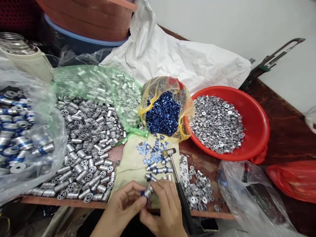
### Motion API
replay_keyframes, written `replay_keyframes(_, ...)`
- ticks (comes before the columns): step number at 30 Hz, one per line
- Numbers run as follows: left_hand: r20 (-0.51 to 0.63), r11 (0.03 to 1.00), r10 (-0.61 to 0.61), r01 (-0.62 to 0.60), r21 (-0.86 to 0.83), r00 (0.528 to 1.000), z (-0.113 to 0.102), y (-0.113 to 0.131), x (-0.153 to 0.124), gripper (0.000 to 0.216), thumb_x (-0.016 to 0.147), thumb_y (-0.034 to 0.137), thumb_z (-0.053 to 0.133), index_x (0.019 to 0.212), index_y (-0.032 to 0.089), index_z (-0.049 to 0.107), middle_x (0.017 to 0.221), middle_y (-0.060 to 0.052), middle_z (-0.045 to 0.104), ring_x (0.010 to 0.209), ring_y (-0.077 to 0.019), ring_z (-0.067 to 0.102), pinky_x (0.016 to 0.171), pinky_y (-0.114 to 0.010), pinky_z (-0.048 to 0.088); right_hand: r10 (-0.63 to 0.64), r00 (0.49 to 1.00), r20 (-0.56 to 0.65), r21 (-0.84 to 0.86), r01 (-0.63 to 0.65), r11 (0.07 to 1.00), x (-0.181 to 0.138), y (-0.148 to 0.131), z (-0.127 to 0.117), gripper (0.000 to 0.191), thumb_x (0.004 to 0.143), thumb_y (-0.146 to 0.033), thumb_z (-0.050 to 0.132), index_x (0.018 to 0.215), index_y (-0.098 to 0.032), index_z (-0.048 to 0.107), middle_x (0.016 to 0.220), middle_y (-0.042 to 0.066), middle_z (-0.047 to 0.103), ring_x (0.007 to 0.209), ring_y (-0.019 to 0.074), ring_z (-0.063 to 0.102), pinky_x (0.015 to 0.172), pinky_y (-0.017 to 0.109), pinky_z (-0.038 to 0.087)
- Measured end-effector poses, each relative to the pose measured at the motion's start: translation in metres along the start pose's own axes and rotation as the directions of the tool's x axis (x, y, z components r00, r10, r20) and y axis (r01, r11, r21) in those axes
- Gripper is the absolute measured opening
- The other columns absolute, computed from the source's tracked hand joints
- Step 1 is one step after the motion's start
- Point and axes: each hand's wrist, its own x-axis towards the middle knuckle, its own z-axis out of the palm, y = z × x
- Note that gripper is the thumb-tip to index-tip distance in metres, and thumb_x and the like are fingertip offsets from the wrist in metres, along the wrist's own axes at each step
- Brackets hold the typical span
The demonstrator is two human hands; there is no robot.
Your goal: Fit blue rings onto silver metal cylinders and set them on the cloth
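Observation:
Above the front edge of the table, my left hand [127,200] and my right hand [164,205] come together around a small silver metal cylinder [148,191] with a blue ring. Fingers of both hands grip it, the left at its blue end. Just beyond them, several similar silver-and-blue pieces [161,170] lie on a pale cloth [128,164]. Small blue star-shaped parts [154,151] are scattered further back on the cloth. A hammer [174,163] with a black handle rests right of the pieces, its handle running beside my right hand.
Loose silver cylinders [86,131] cover the left, by a clear bag [53,128] of silver-blue pieces. Behind are a green bag [98,79] and a yellow bag [142,110] of blue parts. A red basin [256,121] of silver rings stands right, with loose rings [197,191] nearer.

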Motion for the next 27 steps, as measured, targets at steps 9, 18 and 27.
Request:
replay_keyframes(9,-0.294,0.730,0.398,-0.105,0.676,0.869,-0.007,-0.002,0.000,0.021,0.090,0.043,0.066,0.101,0.025,0.072,0.094,-0.005,0.078,0.094,-0.0280,0.068,0.085,-0.038,0.049,0.124,0.989,0.086,-0.053,-0.120,0.991,0.029,0.015,0.008,0.041,0.094,-0.027,0.057,0.134,-0.020,0.055,0.111,0.013,0.066,0.102,0.0295,0.062,0.086,0.045,0.055)
replay_keyframes(18,-0.056,-0.068,0.675,0.138,0.988,0.735,-0.050,0.069,0.054,0.025,0.096,0.020,0.047,0.108,0.016,0.069,0.102,-0.019,0.070,0.100,-0.0382,0.056,0.082,-0.050,0.042,0.307,0.950,0.057,-0.218,-0.289,0.932,0.086,0.071,0.032,0.018,0.094,-0.013,0.049,0.086,-0.021,0.064,0.092,0.012,0.061,0.090,0.0299,0.052,0.082,0.046,0.047)
replay_keyframes(27,-0.120,0.472,0.499,-0.153,0.868,0.858,-0.046,0.066,0.024,0.022,0.098,0.036,0.054,0.112,0.023,0.065,0.115,-0.009,0.076,0.109,-0.0280,0.069,0.092,-0.039,0.054,0.285,0.959,0.009,0.177,-0.282,0.943,0.054,0.024,-0.011,0.021,0.098,-0.018,0.058,0.117,-0.024,0.061,0.109,0.007,0.069,0.104,0.0225,0.064,0.089,0.036,0.054)
